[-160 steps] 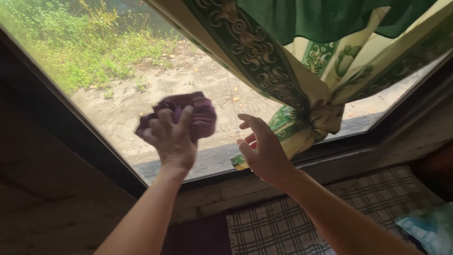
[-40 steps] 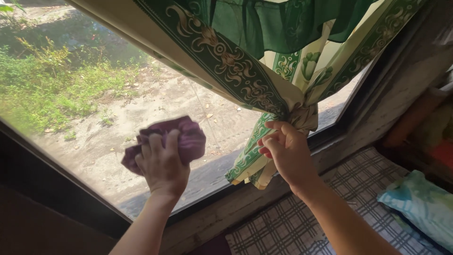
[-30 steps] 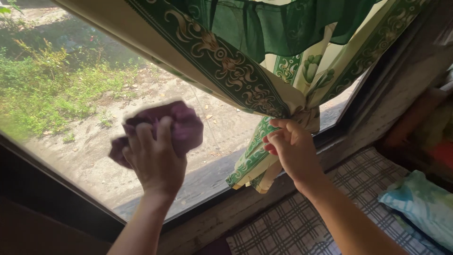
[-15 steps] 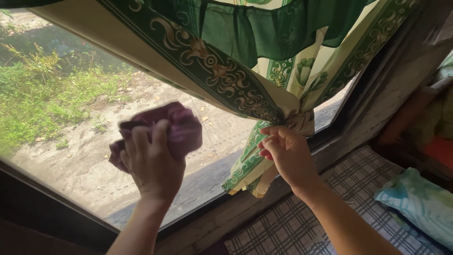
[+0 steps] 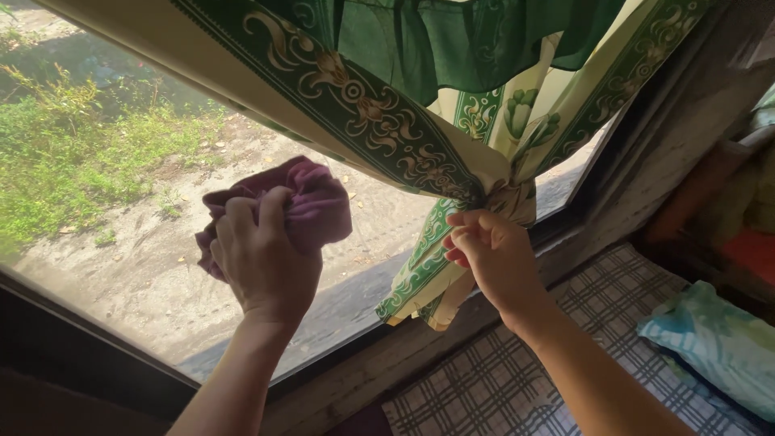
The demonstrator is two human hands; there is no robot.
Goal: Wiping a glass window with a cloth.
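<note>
Nearest: one checked cloth (image 5: 517, 387) on ledge, one blue-green bundle (image 5: 710, 347) at right. Two hands up at window. Left hand (image 5: 266, 262) fisted around one crumpled purple rag (image 5: 303, 206), pressed on window pane (image 5: 145, 250). Right hand (image 5: 492, 254) pinching one green-and-cream curtain (image 5: 404, 137) just below its knot (tail hangs beneath). Beyond glass: sandy ground, grass.

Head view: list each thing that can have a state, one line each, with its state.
purple cloth: bunched, pressed to the glass.
left hand: closed around the purple cloth.
right hand: gripping the curtain below its knot.
curtain: gathered, tied in a knot, pulled aside.
window glass: uncovered on the left, dusty.
checked cloth: lying flat below the sill.
</note>
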